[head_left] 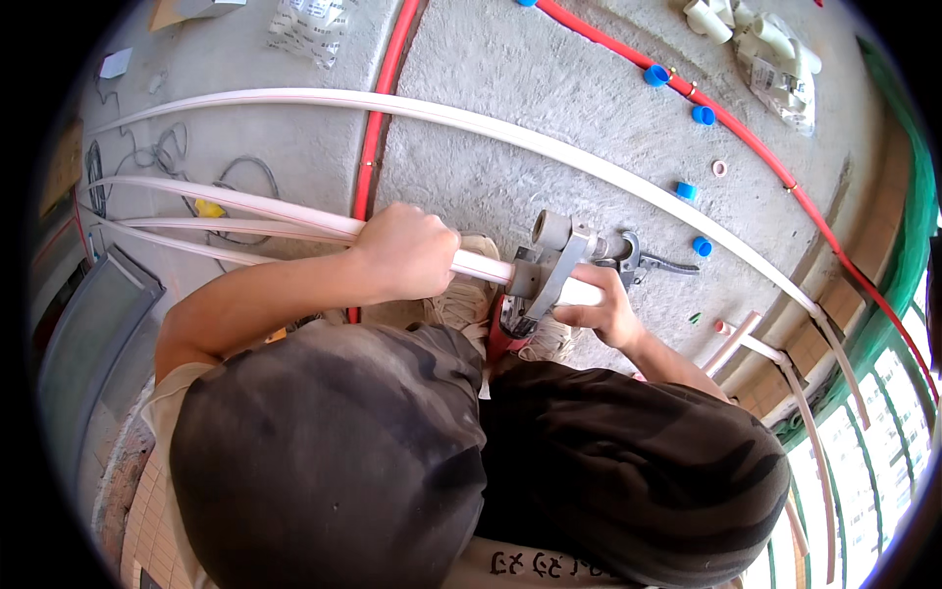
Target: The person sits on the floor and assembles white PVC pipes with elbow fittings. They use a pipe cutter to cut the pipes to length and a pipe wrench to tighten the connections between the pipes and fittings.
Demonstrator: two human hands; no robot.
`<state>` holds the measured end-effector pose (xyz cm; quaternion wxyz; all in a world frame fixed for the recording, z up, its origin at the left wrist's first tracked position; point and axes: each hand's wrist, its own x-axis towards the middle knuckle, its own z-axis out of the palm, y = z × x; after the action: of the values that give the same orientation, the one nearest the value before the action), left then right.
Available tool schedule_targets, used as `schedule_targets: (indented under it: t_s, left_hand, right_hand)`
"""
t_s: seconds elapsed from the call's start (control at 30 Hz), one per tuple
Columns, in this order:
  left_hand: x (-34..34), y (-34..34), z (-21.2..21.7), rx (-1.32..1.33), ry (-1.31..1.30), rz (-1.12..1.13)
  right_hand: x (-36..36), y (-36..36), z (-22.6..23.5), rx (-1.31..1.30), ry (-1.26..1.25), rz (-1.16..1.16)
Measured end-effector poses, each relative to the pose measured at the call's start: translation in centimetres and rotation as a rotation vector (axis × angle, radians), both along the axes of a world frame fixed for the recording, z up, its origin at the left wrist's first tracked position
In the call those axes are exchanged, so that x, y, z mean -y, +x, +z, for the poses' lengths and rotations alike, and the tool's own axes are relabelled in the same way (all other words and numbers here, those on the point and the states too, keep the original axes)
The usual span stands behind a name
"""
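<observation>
My left hand is closed in a fist around a long white plastic pipe. The pipe's end enters a grey socket on a pipe fusion heating tool, whose flat metal plate rises from a red body between my feet. At the plate's other side, my right hand pinches a short white pipe fitting against the tool. Its exact shape is partly hidden by my fingers. Just beyond lies a pipe cutter with dark handles on the concrete.
Blue caps lie scattered on the concrete floor. Red conduit runs along the floor, and another white pipe arcs across. White fittings sit in a bag at the far right. A grey cable coils at left; green netting edges the right.
</observation>
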<state>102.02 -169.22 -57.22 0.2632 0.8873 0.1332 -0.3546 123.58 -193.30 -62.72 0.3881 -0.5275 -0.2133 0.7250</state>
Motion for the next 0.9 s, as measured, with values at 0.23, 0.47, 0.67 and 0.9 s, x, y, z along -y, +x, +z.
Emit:
schedule_targets:
  t_s: [0.23, 0.47, 0.67, 0.9]
  left_hand:
    - [1.5, -1.1, 0.3, 0.010, 0.057, -0.032]
    - [1.2, -1.2, -0.7, 0.051, 0.025, -0.050]
    - [0.9, -1.2, -2.0, 0.054, -0.015, -0.063]
    - [0.4, -0.8, -2.5, 0.095, -0.017, -0.071]
  right_hand:
    - [1.3, -1.0, 0.6, 0.067, 0.066, 0.018]
    - [1.7, -1.1, -0.3, 0.047, 0.024, -0.008]
    - [1.1, -0.9, -0.4, 0.051, 0.026, 0.023]
    - [0.9, -0.7, -0.8, 0.040, 0.042, 0.010]
